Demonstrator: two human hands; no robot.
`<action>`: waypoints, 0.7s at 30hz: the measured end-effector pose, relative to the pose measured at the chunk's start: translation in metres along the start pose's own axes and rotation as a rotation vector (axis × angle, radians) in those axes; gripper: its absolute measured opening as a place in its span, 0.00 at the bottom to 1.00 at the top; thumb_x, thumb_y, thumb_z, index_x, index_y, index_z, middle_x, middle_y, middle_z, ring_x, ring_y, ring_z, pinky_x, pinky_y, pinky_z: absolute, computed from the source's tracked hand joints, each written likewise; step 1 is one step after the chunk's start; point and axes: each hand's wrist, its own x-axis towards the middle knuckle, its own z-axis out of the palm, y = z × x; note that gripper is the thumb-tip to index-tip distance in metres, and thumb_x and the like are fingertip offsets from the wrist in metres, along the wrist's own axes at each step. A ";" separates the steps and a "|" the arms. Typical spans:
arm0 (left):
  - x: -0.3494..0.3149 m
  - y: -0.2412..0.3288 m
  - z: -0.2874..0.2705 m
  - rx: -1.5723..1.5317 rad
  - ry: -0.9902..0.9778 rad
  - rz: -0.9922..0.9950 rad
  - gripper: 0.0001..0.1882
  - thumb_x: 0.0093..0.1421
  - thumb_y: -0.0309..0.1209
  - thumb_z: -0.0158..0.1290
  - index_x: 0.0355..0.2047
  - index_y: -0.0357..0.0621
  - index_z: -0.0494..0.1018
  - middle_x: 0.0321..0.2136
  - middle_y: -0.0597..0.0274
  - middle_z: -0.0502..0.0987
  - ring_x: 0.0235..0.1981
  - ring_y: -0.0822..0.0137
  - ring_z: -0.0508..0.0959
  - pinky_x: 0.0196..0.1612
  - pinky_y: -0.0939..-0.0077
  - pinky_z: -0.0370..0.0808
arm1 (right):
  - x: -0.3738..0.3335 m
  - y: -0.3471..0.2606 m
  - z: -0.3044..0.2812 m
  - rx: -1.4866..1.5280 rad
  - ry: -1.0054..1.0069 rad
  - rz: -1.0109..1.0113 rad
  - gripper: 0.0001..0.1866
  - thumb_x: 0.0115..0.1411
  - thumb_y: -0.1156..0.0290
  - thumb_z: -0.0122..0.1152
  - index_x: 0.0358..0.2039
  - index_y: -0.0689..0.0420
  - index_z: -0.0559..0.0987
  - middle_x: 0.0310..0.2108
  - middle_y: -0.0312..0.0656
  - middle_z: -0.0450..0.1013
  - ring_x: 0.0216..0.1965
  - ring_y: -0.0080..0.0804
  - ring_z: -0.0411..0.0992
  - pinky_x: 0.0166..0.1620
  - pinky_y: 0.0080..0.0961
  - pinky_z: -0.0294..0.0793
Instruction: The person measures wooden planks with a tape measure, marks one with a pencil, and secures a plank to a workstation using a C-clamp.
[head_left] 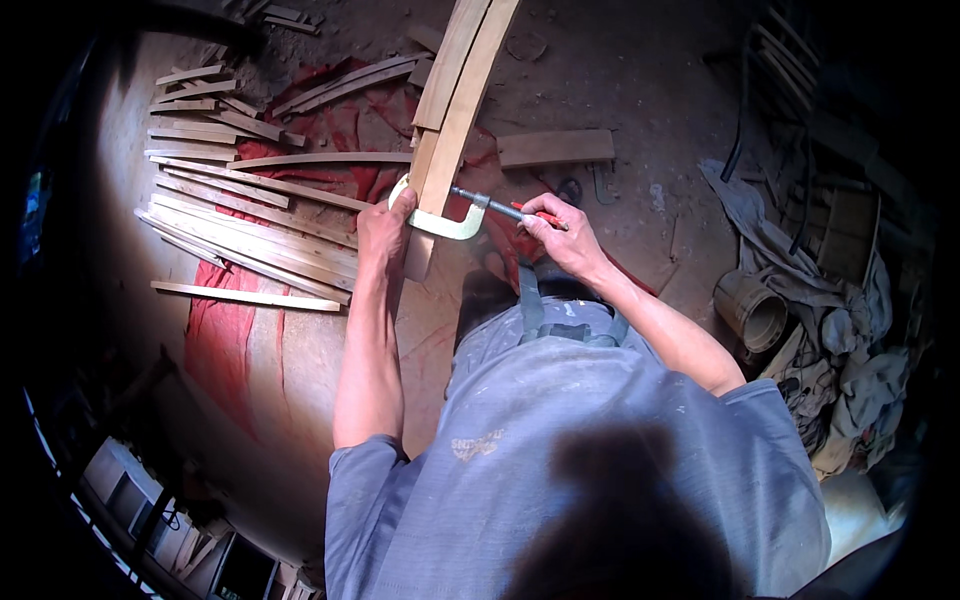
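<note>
A pale C-clamp [455, 228] sits around the lower part of several long wooden strips [470, 85], which lie side by side and run up past the top edge of the view. My left hand [382, 232] is closed on the clamp's left end, its thumb against the wood. On the other side my right hand [562, 238] pinches the outer end of the clamp's screw [478, 198]. A thin red piece [552, 219] shows at those fingers; whether it belongs to the clamp I cannot tell. The screw's inner tip points at the strips' right edge.
Many loose wooden strips [255, 235] are spread on the left, partly over a red cloth [222, 345]. A short board [556, 149] lies beyond my right hand, with another clamp [603, 185] near it. At right stand a bucket [752, 312] and crumpled grey cloth [855, 395].
</note>
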 end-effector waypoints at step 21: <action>0.004 -0.007 -0.014 -0.176 -0.239 -0.004 0.21 0.66 0.40 0.60 0.44 0.29 0.79 0.35 0.58 0.81 0.32 0.70 0.79 0.37 0.73 0.77 | -0.014 -0.010 -0.013 -0.713 0.051 -0.637 0.20 0.49 0.77 0.69 0.44 0.60 0.75 0.40 0.52 0.75 0.43 0.54 0.75 0.47 0.42 0.76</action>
